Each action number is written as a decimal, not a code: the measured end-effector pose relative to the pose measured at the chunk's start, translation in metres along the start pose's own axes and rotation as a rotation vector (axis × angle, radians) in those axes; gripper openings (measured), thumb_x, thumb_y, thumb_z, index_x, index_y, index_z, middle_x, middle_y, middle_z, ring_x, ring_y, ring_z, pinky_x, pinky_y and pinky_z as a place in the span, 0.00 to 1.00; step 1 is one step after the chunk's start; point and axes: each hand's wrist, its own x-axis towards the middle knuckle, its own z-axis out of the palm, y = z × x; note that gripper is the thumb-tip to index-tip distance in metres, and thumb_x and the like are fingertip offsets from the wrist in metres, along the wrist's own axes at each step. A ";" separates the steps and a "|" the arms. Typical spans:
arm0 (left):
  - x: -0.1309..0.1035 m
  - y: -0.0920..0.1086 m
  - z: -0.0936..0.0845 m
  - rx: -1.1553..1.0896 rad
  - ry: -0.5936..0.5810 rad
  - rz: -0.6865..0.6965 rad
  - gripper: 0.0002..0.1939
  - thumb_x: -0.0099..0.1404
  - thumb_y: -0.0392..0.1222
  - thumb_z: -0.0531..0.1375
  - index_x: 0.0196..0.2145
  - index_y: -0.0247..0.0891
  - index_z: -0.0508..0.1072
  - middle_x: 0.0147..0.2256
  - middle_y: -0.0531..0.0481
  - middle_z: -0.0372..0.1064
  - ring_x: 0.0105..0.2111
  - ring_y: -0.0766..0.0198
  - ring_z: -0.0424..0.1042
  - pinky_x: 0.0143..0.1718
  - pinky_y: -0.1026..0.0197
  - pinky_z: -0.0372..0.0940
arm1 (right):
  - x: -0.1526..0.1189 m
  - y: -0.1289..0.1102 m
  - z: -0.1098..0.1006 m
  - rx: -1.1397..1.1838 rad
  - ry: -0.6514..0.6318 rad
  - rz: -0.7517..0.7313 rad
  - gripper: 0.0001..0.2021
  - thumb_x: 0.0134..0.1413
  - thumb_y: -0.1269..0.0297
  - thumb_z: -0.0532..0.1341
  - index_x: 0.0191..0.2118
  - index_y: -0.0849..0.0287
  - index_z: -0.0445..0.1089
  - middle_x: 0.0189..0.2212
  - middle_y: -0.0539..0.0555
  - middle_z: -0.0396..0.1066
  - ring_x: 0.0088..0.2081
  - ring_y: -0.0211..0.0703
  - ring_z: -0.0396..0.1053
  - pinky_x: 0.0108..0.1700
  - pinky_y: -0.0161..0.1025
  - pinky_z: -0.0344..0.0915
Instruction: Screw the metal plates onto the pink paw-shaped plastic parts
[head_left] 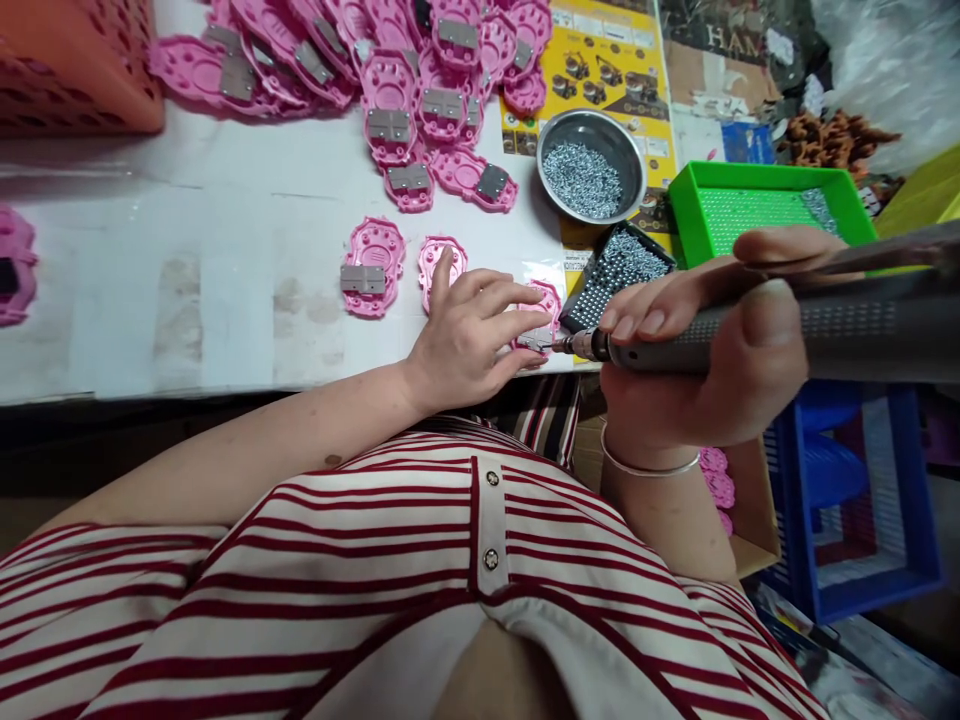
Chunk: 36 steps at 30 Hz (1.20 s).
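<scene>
My right hand (697, 340) is wrapped round a grey electric screwdriver (840, 320). The driver's tip touches the metal plate on a pink plastic part (546, 305) near the table's front edge. Spread over that part and its neighbour, my left hand (472, 335) has its fingers apart; the fingertips rest at the part's left and front sides. One raised finger lies over a second pink part (436, 262). Left of it lies another pink part (375, 250) with a grey metal plate across it.
A steel bowl of screws (641, 165) and a black tray of screws (592, 290) stand beyond the driver. A green tray (772, 175) is at the right, an orange basket (82, 70) at the left. Pink parts (390, 110) are heaped at the back. Blue crates (877, 590) stand below right.
</scene>
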 end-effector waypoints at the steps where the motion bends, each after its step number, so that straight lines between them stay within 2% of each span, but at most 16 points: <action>1: 0.000 0.000 0.000 -0.020 0.001 0.006 0.12 0.69 0.53 0.63 0.46 0.51 0.80 0.51 0.51 0.77 0.56 0.49 0.67 0.66 0.33 0.47 | 0.000 -0.001 0.000 0.007 0.006 0.002 0.07 0.54 0.58 0.65 0.37 0.52 0.71 0.14 0.38 0.57 0.12 0.29 0.55 0.16 0.30 0.64; 3: 0.000 0.000 0.000 -0.060 -0.002 0.018 0.08 0.69 0.51 0.62 0.40 0.52 0.82 0.49 0.53 0.79 0.55 0.50 0.68 0.67 0.31 0.45 | 0.000 -0.004 0.000 0.056 0.006 -0.004 0.08 0.52 0.58 0.66 0.37 0.53 0.71 0.14 0.38 0.59 0.12 0.29 0.56 0.16 0.29 0.64; 8: 0.001 -0.001 0.002 -0.109 -0.002 0.027 0.10 0.70 0.48 0.61 0.33 0.49 0.82 0.47 0.53 0.80 0.53 0.52 0.69 0.68 0.30 0.44 | -0.001 -0.008 0.000 0.140 0.027 0.033 0.09 0.51 0.61 0.67 0.37 0.58 0.72 0.15 0.39 0.62 0.14 0.29 0.61 0.18 0.28 0.67; 11: 0.001 -0.001 0.002 -0.099 -0.040 0.017 0.09 0.70 0.48 0.62 0.33 0.50 0.82 0.47 0.53 0.79 0.53 0.51 0.69 0.68 0.29 0.45 | -0.001 -0.009 0.000 0.142 0.035 0.013 0.08 0.51 0.62 0.66 0.37 0.59 0.72 0.15 0.40 0.60 0.14 0.29 0.61 0.17 0.29 0.66; 17: 0.002 0.000 0.001 -0.093 -0.045 0.009 0.11 0.69 0.48 0.61 0.32 0.49 0.82 0.47 0.52 0.80 0.52 0.51 0.70 0.67 0.29 0.45 | -0.001 -0.011 -0.001 0.019 -0.010 0.032 0.07 0.54 0.58 0.64 0.38 0.52 0.73 0.15 0.40 0.59 0.13 0.30 0.57 0.16 0.31 0.65; 23: 0.001 -0.002 0.002 -0.091 -0.009 0.006 0.10 0.70 0.48 0.62 0.32 0.50 0.81 0.46 0.53 0.80 0.52 0.53 0.70 0.68 0.30 0.45 | -0.002 -0.010 -0.005 0.042 0.024 0.036 0.07 0.53 0.60 0.63 0.38 0.54 0.74 0.16 0.40 0.59 0.15 0.30 0.61 0.19 0.31 0.68; 27: 0.000 -0.004 0.002 -0.103 0.036 0.047 0.10 0.70 0.48 0.61 0.34 0.52 0.82 0.45 0.54 0.80 0.50 0.54 0.71 0.67 0.31 0.47 | -0.003 -0.010 -0.004 0.100 0.014 0.036 0.08 0.55 0.62 0.61 0.38 0.57 0.75 0.16 0.42 0.60 0.15 0.30 0.61 0.19 0.30 0.68; 31: -0.001 -0.004 0.001 -0.094 0.051 0.073 0.11 0.71 0.50 0.61 0.34 0.54 0.82 0.45 0.54 0.80 0.49 0.55 0.71 0.67 0.32 0.46 | -0.002 -0.008 -0.004 0.106 0.009 0.014 0.07 0.54 0.62 0.63 0.38 0.56 0.75 0.15 0.41 0.58 0.14 0.30 0.59 0.17 0.30 0.66; 36: -0.002 -0.003 -0.001 -0.063 0.077 0.102 0.11 0.71 0.50 0.60 0.33 0.53 0.82 0.47 0.53 0.79 0.50 0.54 0.71 0.67 0.30 0.45 | 0.000 -0.012 -0.005 0.082 0.012 0.020 0.07 0.53 0.63 0.63 0.37 0.56 0.75 0.16 0.42 0.58 0.15 0.30 0.60 0.19 0.30 0.67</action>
